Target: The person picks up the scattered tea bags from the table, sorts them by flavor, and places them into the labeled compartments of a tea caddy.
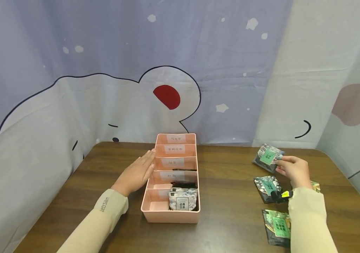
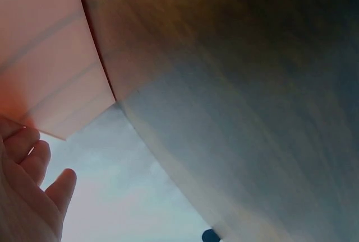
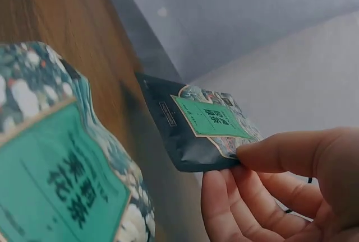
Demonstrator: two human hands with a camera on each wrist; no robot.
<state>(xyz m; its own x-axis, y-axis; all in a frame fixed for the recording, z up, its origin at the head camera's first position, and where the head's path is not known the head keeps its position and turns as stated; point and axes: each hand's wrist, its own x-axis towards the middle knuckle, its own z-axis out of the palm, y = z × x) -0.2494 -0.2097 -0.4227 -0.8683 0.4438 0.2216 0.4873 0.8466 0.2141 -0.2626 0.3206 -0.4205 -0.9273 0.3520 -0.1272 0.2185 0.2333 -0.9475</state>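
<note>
My right hand (image 1: 294,171) pinches a dark tea sachet (image 1: 268,157) with a green label by its edge, thumb on top; the right wrist view shows the sachet (image 3: 196,124) tilted, apart from the table. A pink divided box (image 1: 172,217) with labelled compartments stands mid-table. My left hand (image 1: 136,174) touches its left wall with fairly straight fingers. The left wrist view has that hand (image 2: 31,180) beside the box's wall (image 2: 50,46). White-and-grey tea sachets (image 1: 183,200) stand in the nearest compartment. Dark sachets show only their top edges in the two compartments behind it.
On the right of the wooden table (image 1: 227,196) lie a floral sachet (image 1: 266,188), large in the right wrist view, and a green-and-black sachet (image 1: 277,227). Another sachet (image 1: 316,186) is mostly hidden behind my right wrist. A patterned curtain (image 1: 230,70) hangs along the back.
</note>
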